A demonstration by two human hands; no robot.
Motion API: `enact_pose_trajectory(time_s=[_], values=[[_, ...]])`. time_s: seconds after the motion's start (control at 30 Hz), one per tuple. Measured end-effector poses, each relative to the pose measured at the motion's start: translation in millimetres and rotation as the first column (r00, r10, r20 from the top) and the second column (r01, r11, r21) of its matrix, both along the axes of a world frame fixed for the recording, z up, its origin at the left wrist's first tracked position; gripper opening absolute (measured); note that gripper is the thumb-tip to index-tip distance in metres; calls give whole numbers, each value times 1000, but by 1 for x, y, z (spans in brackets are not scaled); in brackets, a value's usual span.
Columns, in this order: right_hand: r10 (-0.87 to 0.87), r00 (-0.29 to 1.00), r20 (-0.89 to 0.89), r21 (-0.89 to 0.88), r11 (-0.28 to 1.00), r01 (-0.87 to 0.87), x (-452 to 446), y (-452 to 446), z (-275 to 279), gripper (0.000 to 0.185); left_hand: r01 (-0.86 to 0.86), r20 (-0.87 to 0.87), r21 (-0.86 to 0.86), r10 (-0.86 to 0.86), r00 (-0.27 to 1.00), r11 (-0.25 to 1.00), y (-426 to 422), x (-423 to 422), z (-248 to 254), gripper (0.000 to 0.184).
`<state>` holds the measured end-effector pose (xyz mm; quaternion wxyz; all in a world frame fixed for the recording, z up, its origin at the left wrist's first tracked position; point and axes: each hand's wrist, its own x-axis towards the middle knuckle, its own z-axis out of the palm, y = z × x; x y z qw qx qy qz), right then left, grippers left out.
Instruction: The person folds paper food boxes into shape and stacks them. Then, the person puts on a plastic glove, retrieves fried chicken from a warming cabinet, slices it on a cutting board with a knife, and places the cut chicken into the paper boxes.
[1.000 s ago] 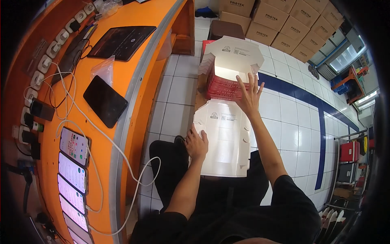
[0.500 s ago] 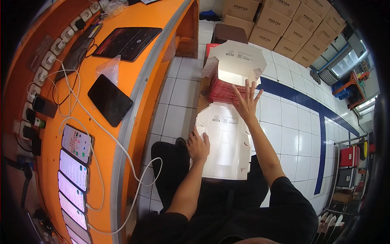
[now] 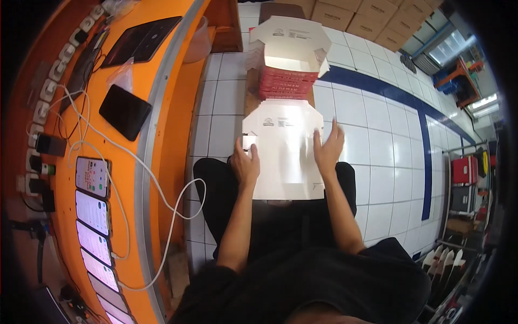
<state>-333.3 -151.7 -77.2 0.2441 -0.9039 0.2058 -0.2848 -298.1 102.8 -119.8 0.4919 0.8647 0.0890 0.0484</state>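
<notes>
A flat, unfolded cardboard box (image 3: 286, 156), pale inside with a printed logo and slots near its sides, lies over my lap. My left hand (image 3: 246, 166) grips its left edge beside a small raised flap, thumb on top and fingers at the outer side. At the right edge is my right hand (image 3: 329, 154), its thumb over the sheet and its fingers apart and slightly blurred. Just beyond the sheet stands a stack of partly folded boxes (image 3: 288, 81) with red outsides and open lids.
To the left, an orange table (image 3: 143, 183) carries several phones (image 3: 93, 177), a dark tablet (image 3: 125, 112), a larger tablet (image 3: 141, 42) and a looping white cable (image 3: 171, 229). Brown cartons (image 3: 372, 21) are piled at the back. A metal shelf (image 3: 445, 183) stands at right.
My right hand has come down from beside the stack to the sheet's right edge. My left hand now holds the left edge, where a flap is raised. The view has shifted.
</notes>
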Motion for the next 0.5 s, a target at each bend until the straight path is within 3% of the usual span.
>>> enact_pose_trajectory(time_s=[0.07,0.2,0.27,0.33,0.4,0.47,0.5], values=[[-21,927,-376,150,985,83,-71,18,-16,78,43,-46,378,-28,999,925,21,-37,12,69],[25,958,-285,230,972,43,-140,54,-39,78,218,-187,335,-162,969,917,23,-91,24,73],[13,964,-265,225,973,48,-143,51,-42,78,197,-131,305,-164,978,932,16,-109,21,74],[-22,959,-283,204,975,83,-145,54,-22,78,176,73,372,-218,973,911,12,-120,28,75],[-3,944,-329,70,997,28,-146,58,-15,77,181,100,467,-255,962,865,10,-124,35,72],[-1,963,-270,143,989,42,-150,61,-18,75,337,-61,365,-339,939,868,9,-127,47,70],[-37,969,-245,259,960,103,-148,60,-14,74,298,-92,382,-285,954,875,8,-126,50,69]])
